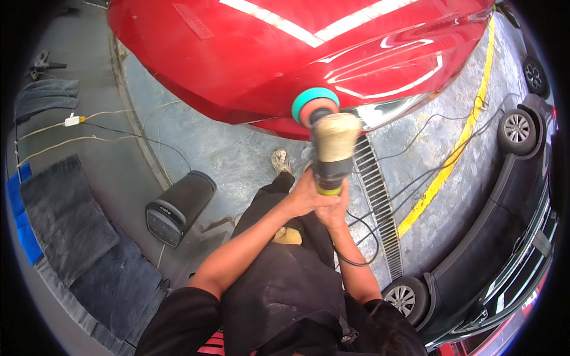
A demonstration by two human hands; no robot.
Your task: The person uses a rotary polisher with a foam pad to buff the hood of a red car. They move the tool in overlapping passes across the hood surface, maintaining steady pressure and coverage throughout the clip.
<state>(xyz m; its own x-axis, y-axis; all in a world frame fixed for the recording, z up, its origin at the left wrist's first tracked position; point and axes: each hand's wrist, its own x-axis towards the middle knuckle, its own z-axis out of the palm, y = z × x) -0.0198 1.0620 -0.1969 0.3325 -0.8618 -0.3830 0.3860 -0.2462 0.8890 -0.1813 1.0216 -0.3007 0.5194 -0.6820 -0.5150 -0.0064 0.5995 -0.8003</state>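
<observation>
A car polisher (336, 137) points away from me, its rear end in both my hands. Tan wrapping covers its middle, and the rear is black and yellow-green. My left hand (304, 196) is closed on that rear end from the left. From the right and below, my right hand (333, 210) closes round it, some fingers hidden. At the far end, the teal polishing pad (314, 98) overlaps the front edge of a glossy red car (249, 71), beside its headlight (386, 113). Whether pad and paint touch, I cannot tell.
A black speaker (180, 207) stands on the floor at left, near dark cloths (68, 216) and a white power socket (72, 120). Cables cross the floor. A drain grate (380, 204) and yellow line (439, 184) run at right, beside a dark car (499, 219).
</observation>
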